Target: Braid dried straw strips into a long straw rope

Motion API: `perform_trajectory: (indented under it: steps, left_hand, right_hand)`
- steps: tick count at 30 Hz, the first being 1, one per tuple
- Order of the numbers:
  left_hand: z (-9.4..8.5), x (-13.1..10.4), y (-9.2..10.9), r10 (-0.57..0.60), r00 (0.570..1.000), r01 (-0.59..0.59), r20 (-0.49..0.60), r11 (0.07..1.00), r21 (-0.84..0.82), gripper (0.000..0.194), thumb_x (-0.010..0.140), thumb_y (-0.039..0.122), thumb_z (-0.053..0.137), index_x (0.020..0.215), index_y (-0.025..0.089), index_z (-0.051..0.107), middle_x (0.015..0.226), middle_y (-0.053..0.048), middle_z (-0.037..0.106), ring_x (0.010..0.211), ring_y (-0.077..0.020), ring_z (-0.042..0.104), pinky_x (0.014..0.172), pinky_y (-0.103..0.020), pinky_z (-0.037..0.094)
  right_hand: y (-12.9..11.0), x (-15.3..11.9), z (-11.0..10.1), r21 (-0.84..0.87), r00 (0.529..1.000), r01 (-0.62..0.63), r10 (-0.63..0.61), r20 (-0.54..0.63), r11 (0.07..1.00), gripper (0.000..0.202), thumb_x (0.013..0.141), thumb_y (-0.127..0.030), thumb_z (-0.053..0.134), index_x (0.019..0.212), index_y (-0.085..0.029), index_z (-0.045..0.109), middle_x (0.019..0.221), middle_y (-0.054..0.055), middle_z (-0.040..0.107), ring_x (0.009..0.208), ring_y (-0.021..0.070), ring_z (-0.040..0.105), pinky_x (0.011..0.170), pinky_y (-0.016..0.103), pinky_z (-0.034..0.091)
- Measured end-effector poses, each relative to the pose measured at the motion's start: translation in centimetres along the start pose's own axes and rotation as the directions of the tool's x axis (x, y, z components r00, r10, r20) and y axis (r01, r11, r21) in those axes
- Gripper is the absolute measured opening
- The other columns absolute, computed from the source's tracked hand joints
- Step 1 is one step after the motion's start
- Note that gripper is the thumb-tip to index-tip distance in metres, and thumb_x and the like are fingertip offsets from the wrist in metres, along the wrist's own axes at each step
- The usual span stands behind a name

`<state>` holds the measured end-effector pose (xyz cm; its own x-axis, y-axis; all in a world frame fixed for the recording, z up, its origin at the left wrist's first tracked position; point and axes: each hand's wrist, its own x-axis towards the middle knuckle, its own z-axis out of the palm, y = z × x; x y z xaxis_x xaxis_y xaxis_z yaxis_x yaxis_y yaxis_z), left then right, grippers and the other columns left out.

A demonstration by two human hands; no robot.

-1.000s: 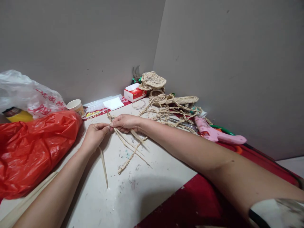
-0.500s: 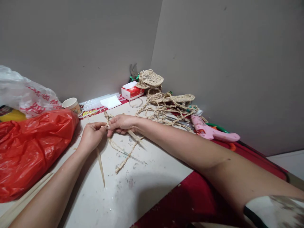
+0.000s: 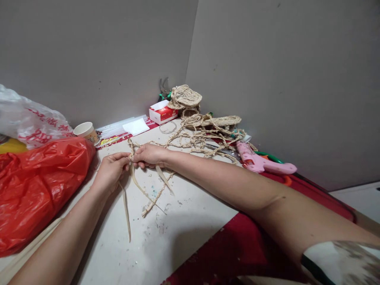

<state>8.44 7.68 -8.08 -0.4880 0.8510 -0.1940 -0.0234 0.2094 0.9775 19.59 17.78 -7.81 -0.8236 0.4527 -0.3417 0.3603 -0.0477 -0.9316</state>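
head view: left hand point(image 3: 107, 171) and right hand point(image 3: 151, 153), fingers point(image 3: 137, 156) of both pinched on a straw braid point(image 3: 131, 145).

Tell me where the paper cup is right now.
In the head view, the paper cup stands on the left, just behind the red plastic bag, between the white printed bag and the clear sticks.

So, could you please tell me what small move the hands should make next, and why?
Probably fold one loose strand across the others, keeping the pinch: the left hand and right hand meet at the lower end of the braided cord, and unbraided strands hang below them.
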Motion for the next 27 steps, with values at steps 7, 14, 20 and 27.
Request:
perform_trajectory:
  steps: [7, 14, 20, 27]
  left_hand:
    - [0.2, -0.5, 0.5, -0.056, 0.995, 0.069, 0.077, 0.982, -0.175, 0.019, 0.056, 0.015, 0.066, 0.073, 0.015, 0.058, 0.041, 0.005, 0.048, 0.028, -0.0031, 0.026, 0.032, -0.017, 0.015]
    - [1.0, -1.1, 0.2, 0.172, 0.982, -0.152, -0.078, 0.965, 0.214, 0.022, 0.069, 0.026, 0.059, 0.089, 0.016, 0.060, 0.045, 0.003, 0.053, 0.032, -0.0105, 0.042, 0.034, -0.021, 0.028]
    - [0.9, -1.1, -0.7, 0.407, 0.911, -0.304, -0.067, 0.772, 0.558, 0.026, 0.073, 0.025, 0.052, 0.094, 0.017, 0.065, 0.050, 0.000, 0.057, 0.041, -0.0140, 0.048, 0.046, -0.023, 0.033]
    - [1.5, -1.7, -0.9, 0.543, 0.839, -0.373, 0.030, 0.535, 0.758, 0.028, 0.079, 0.024, 0.045, 0.096, 0.015, 0.066, 0.066, -0.007, 0.065, 0.056, -0.0191, 0.057, 0.055, -0.026, 0.035]
  right_hand:
    - [-0.3, -0.3, 0.2, 0.304, 0.984, -0.101, 0.050, 0.172, 0.947, 0.016, 0.081, -0.010, 0.045, 0.071, -0.006, 0.057, 0.050, 0.001, 0.059, 0.029, -0.0003, 0.018, 0.026, 0.012, 0.014]
    - [-0.1, -0.1, 0.5, 0.469, 0.988, -0.106, 0.042, 0.145, 0.877, 0.017, 0.081, -0.012, 0.046, 0.065, -0.013, 0.042, 0.041, -0.007, 0.040, 0.030, 0.0006, 0.018, 0.026, 0.011, 0.013]
    - [0.0, -0.5, 1.1, 0.525, 0.996, -0.079, 0.043, 0.081, 0.847, 0.017, 0.081, -0.017, 0.050, 0.067, -0.016, 0.040, 0.041, -0.009, 0.034, 0.031, 0.0011, 0.017, 0.027, 0.012, 0.012]
    - [-0.3, -1.0, 1.8, 0.521, 0.995, -0.063, 0.092, -0.030, 0.851, 0.022, 0.079, -0.012, 0.052, 0.063, -0.016, 0.038, 0.036, -0.011, 0.029, 0.030, 0.0011, 0.017, 0.028, 0.012, 0.012]
